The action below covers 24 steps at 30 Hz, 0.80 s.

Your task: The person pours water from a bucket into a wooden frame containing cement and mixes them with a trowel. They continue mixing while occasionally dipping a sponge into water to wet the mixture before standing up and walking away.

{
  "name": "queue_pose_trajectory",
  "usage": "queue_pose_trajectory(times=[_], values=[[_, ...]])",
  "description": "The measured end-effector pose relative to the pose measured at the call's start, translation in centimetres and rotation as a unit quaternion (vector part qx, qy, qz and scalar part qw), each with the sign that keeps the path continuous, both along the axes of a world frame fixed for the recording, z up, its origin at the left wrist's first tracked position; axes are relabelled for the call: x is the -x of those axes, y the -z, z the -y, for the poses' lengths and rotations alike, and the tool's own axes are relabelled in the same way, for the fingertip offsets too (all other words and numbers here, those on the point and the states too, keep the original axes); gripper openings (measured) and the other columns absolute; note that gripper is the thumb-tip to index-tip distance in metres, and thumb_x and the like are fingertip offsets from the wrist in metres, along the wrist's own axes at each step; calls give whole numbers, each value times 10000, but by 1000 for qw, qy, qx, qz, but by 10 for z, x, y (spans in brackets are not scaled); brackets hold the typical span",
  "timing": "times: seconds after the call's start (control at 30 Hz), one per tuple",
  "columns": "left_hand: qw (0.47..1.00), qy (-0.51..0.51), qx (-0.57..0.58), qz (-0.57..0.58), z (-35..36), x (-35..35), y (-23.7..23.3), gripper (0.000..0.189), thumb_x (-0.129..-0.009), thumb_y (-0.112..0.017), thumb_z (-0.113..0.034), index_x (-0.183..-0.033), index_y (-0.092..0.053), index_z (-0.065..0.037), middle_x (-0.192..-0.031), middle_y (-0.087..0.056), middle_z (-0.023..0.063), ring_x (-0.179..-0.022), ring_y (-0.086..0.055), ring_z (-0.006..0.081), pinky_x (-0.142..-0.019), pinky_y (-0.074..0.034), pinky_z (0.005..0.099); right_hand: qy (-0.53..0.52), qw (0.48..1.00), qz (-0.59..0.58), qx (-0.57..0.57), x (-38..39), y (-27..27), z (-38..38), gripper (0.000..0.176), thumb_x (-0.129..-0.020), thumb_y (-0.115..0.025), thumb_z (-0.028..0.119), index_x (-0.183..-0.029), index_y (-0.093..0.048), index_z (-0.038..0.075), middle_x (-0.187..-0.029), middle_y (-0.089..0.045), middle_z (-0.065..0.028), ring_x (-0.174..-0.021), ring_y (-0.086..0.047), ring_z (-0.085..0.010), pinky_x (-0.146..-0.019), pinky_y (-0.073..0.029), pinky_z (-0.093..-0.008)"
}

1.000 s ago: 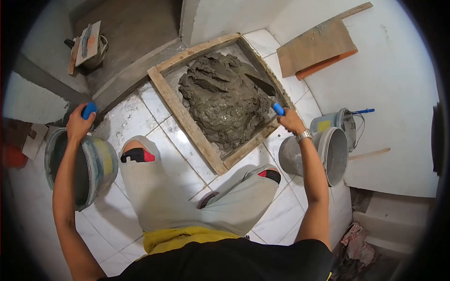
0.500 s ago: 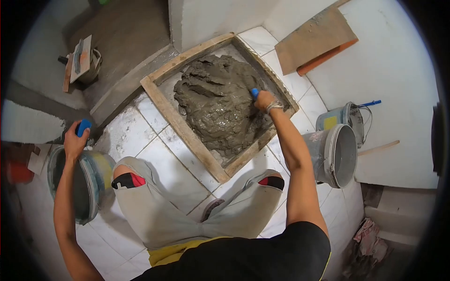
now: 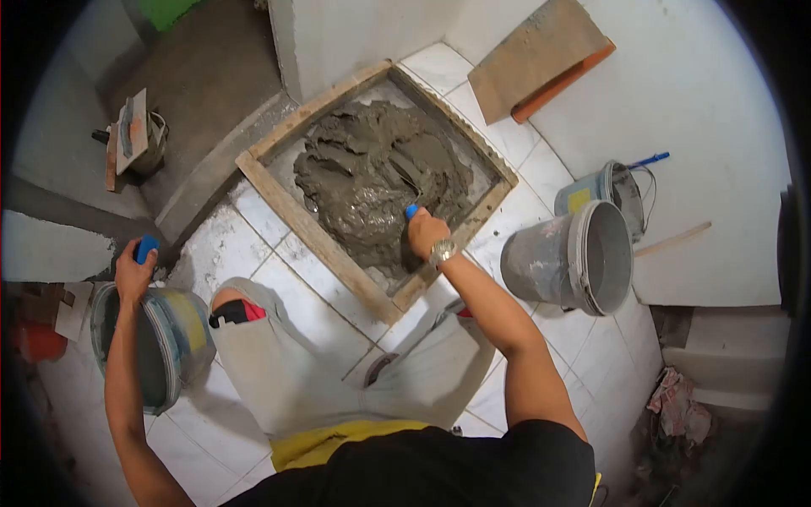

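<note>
Wet grey mortar (image 3: 346, 198) lies heaped inside a square wooden frame (image 3: 314, 238) on the tiled floor. My right hand (image 3: 428, 235) is closed around the blue handle of a trowel (image 3: 412, 210), over the near right part of the heap; the blade is mostly hidden in the mortar. Off to the left, my left hand (image 3: 133, 275) is closed on a blue object (image 3: 147, 248), whose kind I cannot make out. Below that hand, a bucket (image 3: 173, 338) lies tipped beside my left knee.
Right of the frame, a grey bucket (image 3: 545, 262) lies tipped, with another bucket (image 3: 583, 198) behind it. A board with an orange edge (image 3: 541, 59) leans on the wall. At the upper left, a float (image 3: 133, 127) rests on a container. A low step (image 3: 224, 165) borders the tiles.
My right hand has drawn the trowel toward me and to the left, through the mortar. The heap has a new groove. My left hand stays nearly in place, still gripping the blue object.
</note>
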<state>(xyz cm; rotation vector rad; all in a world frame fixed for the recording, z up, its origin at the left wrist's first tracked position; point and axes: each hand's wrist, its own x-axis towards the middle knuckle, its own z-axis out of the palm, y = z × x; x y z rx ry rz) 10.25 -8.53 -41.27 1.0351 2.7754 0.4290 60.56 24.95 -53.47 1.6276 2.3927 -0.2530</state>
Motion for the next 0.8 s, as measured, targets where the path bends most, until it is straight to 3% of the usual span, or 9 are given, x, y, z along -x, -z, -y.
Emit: queue_pose_trajectory(times=[0.1,0.17,0.23,0.3,0.4,0.5,0.63,0.77,0.8], values=[[1000,16,-16,-18,4,-1,1,509,-825,-704,-304,-1251,-627,-36,-1137,-677,230,-1047,-662,369,-906,-500,416,-109,987,36,112,-21,-47,-33,240,-777,-613,91,-952,-694,-51,-1045,-702,-231,-971,-704,-359,-848,-565,-429],[999,32,-31,-12,6,7,6,500,-824,-703,-301,-1243,-629,-36,-1128,-679,232,-1037,-665,367,-900,-502,417,-66,977,30,201,-47,-92,-51,297,-728,-618,135,-951,-697,-44,-986,-707,-247,-909,-712,-368,-792,-568,-442],[999,31,-44,5,5,12,12,497,-821,-707,-298,-1235,-631,-33,-1124,-681,228,-1031,-666,364,-897,-501,415,-55,984,14,170,-79,-115,-56,306,-726,-597,158,-899,-694,-75,-876,-714,-239,-844,-719,-358,-750,-567,-434],[999,18,-37,7,4,9,11,496,-821,-708,-296,-1234,-631,-34,-1120,-681,229,-1027,-666,363,-896,-502,414,122,971,-65,194,-101,-116,-61,325,-732,-572,182,-850,-689,-97,-799,-704,-240,-756,-719,-353,-705,-571,-420],[999,3,-38,-4,4,4,5,491,-823,-710,-295,-1232,-632,-34,-1114,-682,229,-1018,-668,363,-892,-503,412,249,948,-138,141,-124,-48,-99,325,-729,-566,201,-793,-671,-100,-768,-694,-251,-679,-718,-330,-641,-567,-410],[998,8,-53,-13,2,3,6,484,-828,-710,-297,-1228,-632,-36,-1112,-682,228,-1007,-670,363,-886,-505,408,177,970,-124,113,-148,75,-149,318,-727,-567,206,-750,-651,-100,-740,-691,-234,-603,-704,-303,-579,-559,-388],[997,10,-74,0,1,3,6,480,-831,-715,-301,-1224,-632,-39,-1111,-683,224,-1000,-670,365,-879,-505,404,272,885,-274,259,-67,43,-92,317,-717,-570,167,-771,-645,-137,-732,-696,-226,-588,-693,-308,-642,-563,-414],[999,4,-54,6,2,3,4,480,-829,-715,-302,-1223,-634,-42,-1103,-688,218,-989,-676,359,-869,-509,403,141,945,-143,258,-21,-11,-86,270,-717,-615,132,-807,-650,-120,-849,-710,-252,-719,-717,-351,-725,-569,-431],[999,2,-53,7,4,3,5,480,-829,-715,-302,-1223,-634,-42,-1103,-688,218,-989,-676,359,-869,-509,403,63,979,-77,175,-17,-20,-77,279,-724,-636,134,-869,-650,-105,-942,-703,-260,-813,-711,-370,-765,-568,-433]])
